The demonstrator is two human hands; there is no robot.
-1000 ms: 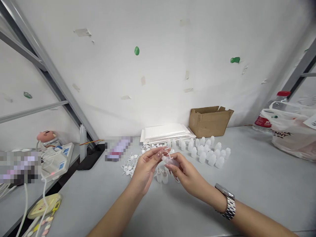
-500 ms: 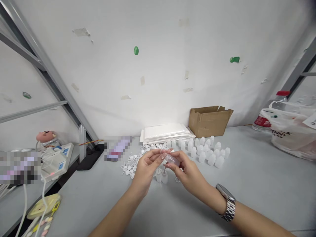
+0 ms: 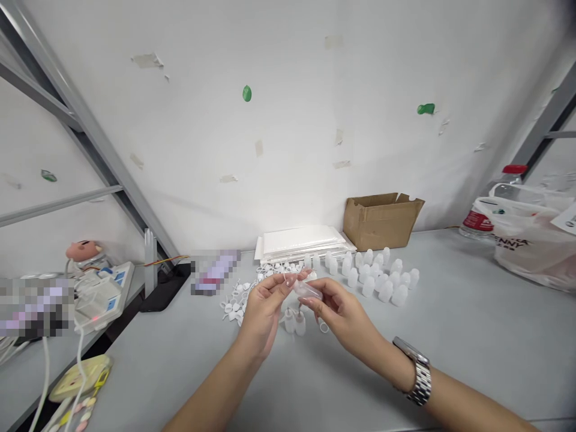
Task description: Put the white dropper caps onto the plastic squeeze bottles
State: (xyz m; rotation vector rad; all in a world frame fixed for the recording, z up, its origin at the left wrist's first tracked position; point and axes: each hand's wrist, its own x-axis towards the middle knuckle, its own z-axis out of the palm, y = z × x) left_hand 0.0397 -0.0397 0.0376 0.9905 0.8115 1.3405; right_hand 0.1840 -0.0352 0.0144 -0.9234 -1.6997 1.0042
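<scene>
Between my hands a small translucent bottle (image 3: 308, 291) is held tilted over the grey table. My right hand (image 3: 335, 305) grips its body between thumb and fingers. The fingers of my left hand (image 3: 269, 306) pinch a small white cap (image 3: 294, 279) at the bottle's left end; the fingertips partly hide it. Just below stand two small bottles (image 3: 294, 322) with caps, and a white ring (image 3: 324, 327) lies beside them. White looped caps (image 3: 236, 303) are spread out left of and behind my left hand. Several upright white bottles (image 3: 386, 289) stand to the right.
Stacked white envelopes (image 3: 301, 240) and an open cardboard box (image 3: 382, 222) sit by the wall. At the right are a plastic bag (image 3: 531, 246) and a red-capped bottle (image 3: 477, 219). A power strip (image 3: 108, 297), cables and a yellow pouch (image 3: 78, 378) are at the left.
The held bottle has shifted slightly left and its angle has changed a little. My left fingertips have moved slightly left with the cap.
</scene>
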